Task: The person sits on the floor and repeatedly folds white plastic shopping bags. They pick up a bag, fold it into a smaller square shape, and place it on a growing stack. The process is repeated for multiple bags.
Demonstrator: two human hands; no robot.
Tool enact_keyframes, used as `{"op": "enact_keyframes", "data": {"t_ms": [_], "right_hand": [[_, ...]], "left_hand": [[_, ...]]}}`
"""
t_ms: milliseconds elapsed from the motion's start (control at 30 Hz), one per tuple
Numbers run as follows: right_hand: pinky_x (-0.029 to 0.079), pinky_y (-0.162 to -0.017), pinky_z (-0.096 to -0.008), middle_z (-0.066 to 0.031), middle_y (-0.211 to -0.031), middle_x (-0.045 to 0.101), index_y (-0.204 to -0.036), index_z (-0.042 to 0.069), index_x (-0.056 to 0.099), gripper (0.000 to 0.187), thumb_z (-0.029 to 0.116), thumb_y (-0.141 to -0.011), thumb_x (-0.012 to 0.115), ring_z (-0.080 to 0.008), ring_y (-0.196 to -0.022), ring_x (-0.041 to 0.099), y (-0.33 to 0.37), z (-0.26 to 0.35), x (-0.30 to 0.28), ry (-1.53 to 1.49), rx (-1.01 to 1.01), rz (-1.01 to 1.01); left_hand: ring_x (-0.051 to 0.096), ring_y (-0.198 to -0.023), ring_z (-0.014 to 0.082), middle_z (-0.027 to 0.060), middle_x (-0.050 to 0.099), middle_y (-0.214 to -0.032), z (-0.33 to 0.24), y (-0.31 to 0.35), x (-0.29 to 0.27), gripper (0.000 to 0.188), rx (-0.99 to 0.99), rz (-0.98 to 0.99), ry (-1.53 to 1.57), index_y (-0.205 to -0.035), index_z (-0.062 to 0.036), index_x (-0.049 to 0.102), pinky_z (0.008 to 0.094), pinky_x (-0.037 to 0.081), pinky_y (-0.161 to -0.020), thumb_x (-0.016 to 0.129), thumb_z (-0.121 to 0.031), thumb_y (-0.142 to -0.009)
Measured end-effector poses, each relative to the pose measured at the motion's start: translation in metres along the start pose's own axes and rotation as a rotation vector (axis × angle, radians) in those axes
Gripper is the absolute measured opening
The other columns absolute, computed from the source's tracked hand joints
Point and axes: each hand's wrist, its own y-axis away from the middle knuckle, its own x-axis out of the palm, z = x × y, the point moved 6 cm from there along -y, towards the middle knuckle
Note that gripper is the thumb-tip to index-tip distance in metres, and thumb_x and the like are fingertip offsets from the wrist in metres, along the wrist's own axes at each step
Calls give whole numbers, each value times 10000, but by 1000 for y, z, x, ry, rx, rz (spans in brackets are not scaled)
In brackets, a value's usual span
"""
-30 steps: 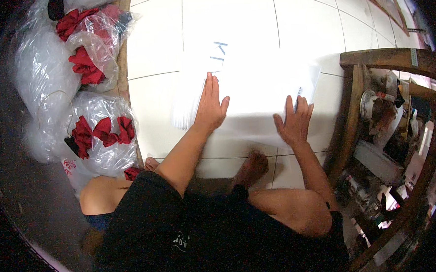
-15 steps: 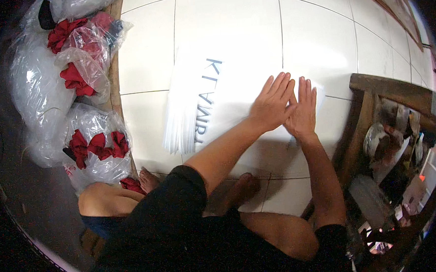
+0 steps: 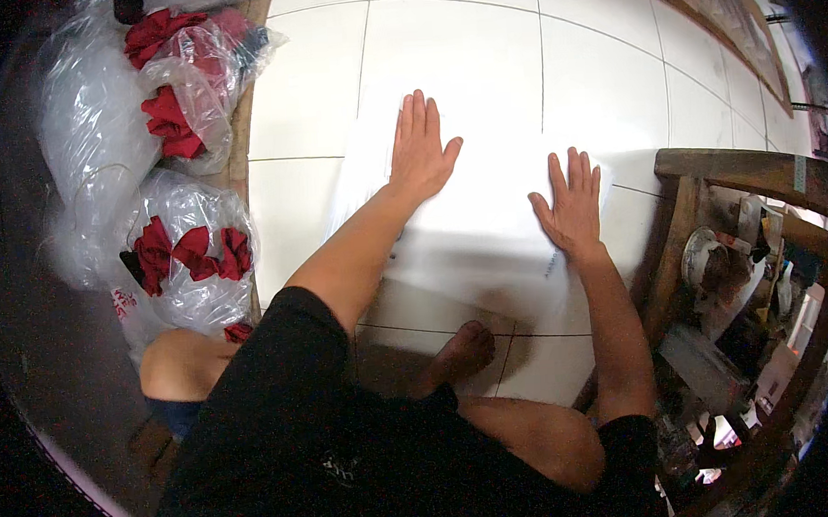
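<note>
A stack of thin, glossy white sheets (image 3: 486, 194) lies on the white tiled floor in front of me, overexposed by glare. Whether they are paper or plastic, I cannot tell. My left hand (image 3: 420, 153) lies flat on the stack's left part, fingers stretched out and pointing away from me. On the right part rests my right hand (image 3: 574, 208), palm down with its fingers spread. Small dark print shows through near the right wrist. The sheets' near edge looks slightly blurred and lies in shadow.
Clear plastic bags (image 3: 100, 163) with red cloth pieces (image 3: 194, 251) stand on the left, beside a wooden edge (image 3: 238, 169). At the right is a dark wooden frame (image 3: 737, 168) with assorted clutter behind it. My bare foot (image 3: 466, 349) is close to the near edge of the sheets.
My left hand has moved left and away from my right hand, across the sheets. The top sheet now spreads leftward over the large dark lettering. My right hand stays nearly in place, fingers wider apart.
</note>
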Motion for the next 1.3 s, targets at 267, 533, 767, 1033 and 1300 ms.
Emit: {"op": "enact_keyframes", "data": {"t_ms": [267, 533, 767, 1033, 1300], "right_hand": [[451, -1003, -432, -218, -1300, 532, -1350, -7, 485, 686, 344, -813, 728, -359, -1190, 524, -104, 49, -22, -191, -1, 235], [502, -915, -453, -218, -1165, 583, -1204, 29, 525, 579, 328, -767, 761, -361, -1084, 586, -133, 52, 5, -124, 35, 428], [499, -906, -449, -251, -1093, 608, -1155, 6, 521, 384, 240, -871, 630, -390, -1049, 611, -123, 64, 7, -248, -47, 542], [501, -889, -481, -245, -1079, 644, -1172, 41, 529, 325, 178, -877, 539, -401, -1031, 630, -123, 78, -18, -189, -144, 552], [482, -946, -459, -264, -1166, 645, -1306, 49, 523, 590, 397, -843, 637, -373, -1094, 631, -144, 82, 8, -368, -31, 670]], "left_hand": [[594, -834, 309, 172, 572, -907, -31, 240, 7, 410, -712, 176, 680, -1025, 30, 531, 439, 505, -725, 728, -282, -846], [589, -773, 248, 180, 567, -939, -40, 268, 24, 662, -1823, -98, 1048, -1204, 63, 366, 431, 525, -669, 764, -314, -833], [602, -887, 280, 226, 543, -1068, -25, 260, 41, 657, -1851, -131, 1090, -1235, 94, 343, 456, 532, -712, 738, -244, -832], [589, -1035, 331, 211, 517, -1252, -30, 240, 30, 551, -1779, -223, 1161, -1254, 60, 403, 407, 486, -933, 701, -192, -866], [620, -995, 300, 137, 618, -1127, -12, 239, 46, 525, -1692, -233, 1662, -1223, 0, 525, 497, 522, -823, 706, -334, -861]]}}
